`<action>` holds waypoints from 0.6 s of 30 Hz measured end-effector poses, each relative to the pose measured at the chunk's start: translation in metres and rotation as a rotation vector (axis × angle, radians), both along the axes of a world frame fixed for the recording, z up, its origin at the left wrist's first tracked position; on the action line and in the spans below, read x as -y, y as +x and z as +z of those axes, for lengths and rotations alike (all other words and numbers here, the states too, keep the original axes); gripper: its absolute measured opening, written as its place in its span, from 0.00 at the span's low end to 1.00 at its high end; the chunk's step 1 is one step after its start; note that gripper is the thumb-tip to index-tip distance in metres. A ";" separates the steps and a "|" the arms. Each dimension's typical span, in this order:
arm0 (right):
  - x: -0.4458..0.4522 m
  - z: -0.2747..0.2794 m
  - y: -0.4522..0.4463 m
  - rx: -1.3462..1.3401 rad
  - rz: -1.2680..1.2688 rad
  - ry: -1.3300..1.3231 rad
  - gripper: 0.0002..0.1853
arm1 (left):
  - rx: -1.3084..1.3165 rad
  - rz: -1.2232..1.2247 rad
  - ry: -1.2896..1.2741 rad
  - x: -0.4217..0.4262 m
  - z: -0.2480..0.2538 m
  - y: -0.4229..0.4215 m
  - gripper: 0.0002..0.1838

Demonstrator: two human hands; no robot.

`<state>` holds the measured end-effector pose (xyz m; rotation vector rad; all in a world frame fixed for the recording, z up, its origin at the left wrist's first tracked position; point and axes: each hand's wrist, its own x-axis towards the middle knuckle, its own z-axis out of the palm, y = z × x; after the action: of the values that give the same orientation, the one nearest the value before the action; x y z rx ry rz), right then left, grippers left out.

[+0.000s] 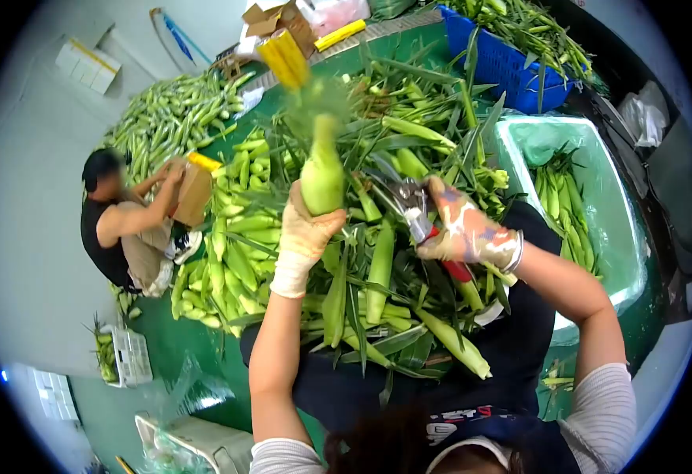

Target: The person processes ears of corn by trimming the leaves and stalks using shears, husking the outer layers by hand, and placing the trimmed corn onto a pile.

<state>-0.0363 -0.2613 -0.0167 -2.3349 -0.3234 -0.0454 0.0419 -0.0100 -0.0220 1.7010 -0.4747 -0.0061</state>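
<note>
My left hand (309, 229), in a pale glove, is wrapped round the lower part of an ear of corn (324, 175) in its green husk. The ear stands upright, stem end up. In my right hand (468, 225), gloved in a camouflage-like pattern, is a pair of pruning shears (414, 209) with red handles. The blades point up and left, apart from the held ear. Beneath both hands lies a heap of husked-over corn ears (380, 272) and loose leaves, reaching over my lap.
A green-lined white foam box (602, 150) holding corn stands right. Behind it is a blue crate (484, 59) of leaves. At left a person (125, 221) crouches beside a cardboard box (192, 193). More corn (160, 114) is piled behind. A white basket (131, 355) stands lower left.
</note>
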 end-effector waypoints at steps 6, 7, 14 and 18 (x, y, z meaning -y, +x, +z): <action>-0.009 0.034 0.025 0.071 0.147 -0.111 0.28 | -0.289 -0.151 -0.201 -0.002 -0.010 -0.003 0.27; -0.007 0.033 0.024 0.054 0.133 -0.114 0.26 | -0.179 -0.155 -0.026 -0.005 -0.009 -0.001 0.27; 0.012 0.018 -0.007 -0.057 0.033 -0.135 0.18 | -0.083 -0.204 0.285 -0.019 0.011 0.010 0.25; 0.027 0.031 -0.022 -0.147 -0.170 -0.019 0.26 | 0.274 -0.024 0.921 -0.002 0.077 -0.009 0.20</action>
<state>-0.0579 -0.2886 0.0146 -2.3640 -0.0517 0.0468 0.0327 -0.0081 0.0548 2.6166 -0.7672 -0.0105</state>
